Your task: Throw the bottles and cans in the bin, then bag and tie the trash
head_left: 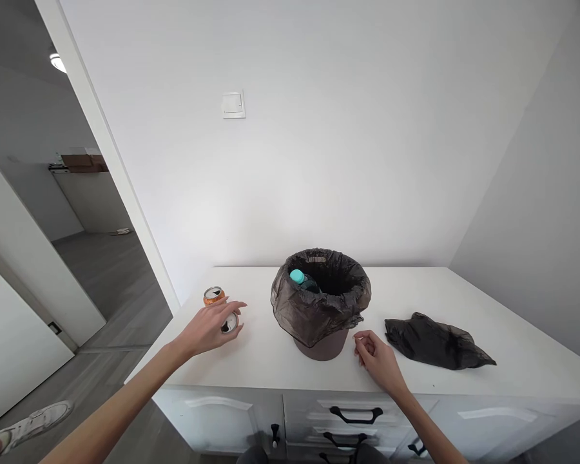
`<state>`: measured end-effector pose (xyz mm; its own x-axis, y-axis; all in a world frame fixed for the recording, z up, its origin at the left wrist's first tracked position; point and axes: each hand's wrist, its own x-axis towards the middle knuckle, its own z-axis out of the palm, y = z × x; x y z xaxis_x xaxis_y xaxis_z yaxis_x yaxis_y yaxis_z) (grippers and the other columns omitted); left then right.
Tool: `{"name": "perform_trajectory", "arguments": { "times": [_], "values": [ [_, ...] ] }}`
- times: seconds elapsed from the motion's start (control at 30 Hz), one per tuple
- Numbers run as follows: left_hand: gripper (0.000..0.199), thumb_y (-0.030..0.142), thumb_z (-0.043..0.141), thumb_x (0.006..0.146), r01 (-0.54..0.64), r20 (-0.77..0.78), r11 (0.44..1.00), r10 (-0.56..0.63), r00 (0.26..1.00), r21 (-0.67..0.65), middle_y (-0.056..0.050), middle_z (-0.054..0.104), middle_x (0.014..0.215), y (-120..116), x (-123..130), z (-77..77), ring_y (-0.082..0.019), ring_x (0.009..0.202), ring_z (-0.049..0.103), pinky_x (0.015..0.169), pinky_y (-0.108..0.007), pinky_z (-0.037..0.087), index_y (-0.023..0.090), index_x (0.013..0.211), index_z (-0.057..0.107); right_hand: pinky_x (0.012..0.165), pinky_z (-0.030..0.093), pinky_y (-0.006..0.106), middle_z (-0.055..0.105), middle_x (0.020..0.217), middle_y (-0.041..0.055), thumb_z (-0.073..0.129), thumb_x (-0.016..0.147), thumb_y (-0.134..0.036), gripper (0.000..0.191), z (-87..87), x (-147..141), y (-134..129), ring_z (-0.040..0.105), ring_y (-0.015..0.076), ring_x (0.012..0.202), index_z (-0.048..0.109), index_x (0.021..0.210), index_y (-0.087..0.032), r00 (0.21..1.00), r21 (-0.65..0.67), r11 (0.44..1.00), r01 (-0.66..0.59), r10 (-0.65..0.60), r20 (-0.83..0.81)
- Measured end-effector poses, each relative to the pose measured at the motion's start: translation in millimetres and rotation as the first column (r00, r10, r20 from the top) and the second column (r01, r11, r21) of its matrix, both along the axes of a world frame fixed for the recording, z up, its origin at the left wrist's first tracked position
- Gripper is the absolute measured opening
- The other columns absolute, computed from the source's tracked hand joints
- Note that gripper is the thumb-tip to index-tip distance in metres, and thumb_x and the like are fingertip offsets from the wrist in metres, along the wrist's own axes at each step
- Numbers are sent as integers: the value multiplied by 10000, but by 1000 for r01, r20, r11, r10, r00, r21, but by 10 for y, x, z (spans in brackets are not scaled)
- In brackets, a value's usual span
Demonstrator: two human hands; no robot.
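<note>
Fingers (229, 306) of the left hand (203, 328) curved around the near can (229, 323), can't tell if the grip is closed. Right hand (381, 362) near the bin's right side, fingers loosely curled in, nothing visible in them. Drawer handles (356, 415) are black, on the pale front below the desk (256, 367). Near can is upright on the desk, left of the bin (323, 348). Bin stands mid-desk, dark liner (299, 320) folded over its rim, teal-capped bottle (298, 277) inside at the left. Crumpled black bag (439, 341) lies right of the right hand. Orange can (213, 295) upright just behind the near can. Behind the desk: white wall (328, 154) with a light switch (232, 104). Far left, boxes (84, 161) through the doorway
</note>
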<state>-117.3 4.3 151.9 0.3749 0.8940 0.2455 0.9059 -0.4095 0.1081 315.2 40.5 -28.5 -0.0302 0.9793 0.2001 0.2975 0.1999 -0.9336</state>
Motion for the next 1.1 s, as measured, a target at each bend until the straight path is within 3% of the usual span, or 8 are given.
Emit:
{"name": "perform_trajectory", "arguments": {
  "times": [0.17,0.3,0.4,0.57,0.7,0.77,0.93,1.1],
  "values": [
    [323,518,514,973,-210,343,963,141,929,172,1,768,985,-62,455,589,-145,604,611,598,-274,475,275,1161,612,594,485,317,663,677,12,532,927,-619,419,3,19,16,617,192,550,625,987,-215,999,-3,1000,-6,6,-38],
    [284,491,483,1017,-288,671,860,-82,737,421,-36,757,1043,-54,1080,1192,-161,762,654,678,-282,500,239,1100,586,606,492,322,660,691,16,518,932,-616,415,13,27,33,621,198,566,615,992,-217,998,-2,1000,-29,29,-63],
    [269,449,457,1038,-133,614,846,-258,746,517,-38,745,1054,32,1589,1413,-175,873,676,756,-300,519,234,1101,605,601,491,322,662,686,20,519,930,-610,410,15,31,53,622,201,565,617,993,-217,997,1,1000,-23,23,-76],
    [284,436,455,1045,274,284,902,-373,883,335,-42,709,1156,328,2214,1279,-163,879,666,838,-315,533,248,1160,634,585,490,311,663,678,17,523,930,-583,382,27,31,87,622,190,544,618,966,-214,995,26,1000,-10,13,-99],
    [429,515,489,1032,450,157,889,-458,875,85,-80,626,1396,430,2384,1165,-253,1264,595,1086,-427,479,275,1384,537,572,491,309,660,672,14,519,935,-574,368,67,27,87,621,187,532,611,950,-218,994,29,1000,-3,6,-105],
    [441,498,448,1051,466,145,882,-472,870,74,-82,576,1477,396,2329,1155,-260,1394,504,1197,-479,390,284,1433,501,560,492,310,664,665,15,525,931,-579,371,93,27,76,621,189,526,616,946,-219,993,31,1000,1,3,-119],
    [393,432,341,1084,167,300,932,-268,915,323,-75,500,1550,344,1775,1050,-245,1460,432,1247,-499,319,279,1410,498,589,502,317,669,671,19,533,928,-578,367,128,35,55,623,191,537,621,947,-222,993,21,1000,-6,9,-116],
    [451,514,381,1027,-266,343,891,136,930,369,-122,537,1495,653,711,616,-316,1447,423,1191,-533,356,245,1346,552,594,487,309,661,685,9,519,937,-568,358,80,38,76,618,186,542,613,969,-225,996,3,1000,-22,22,-87]
  ]
}}
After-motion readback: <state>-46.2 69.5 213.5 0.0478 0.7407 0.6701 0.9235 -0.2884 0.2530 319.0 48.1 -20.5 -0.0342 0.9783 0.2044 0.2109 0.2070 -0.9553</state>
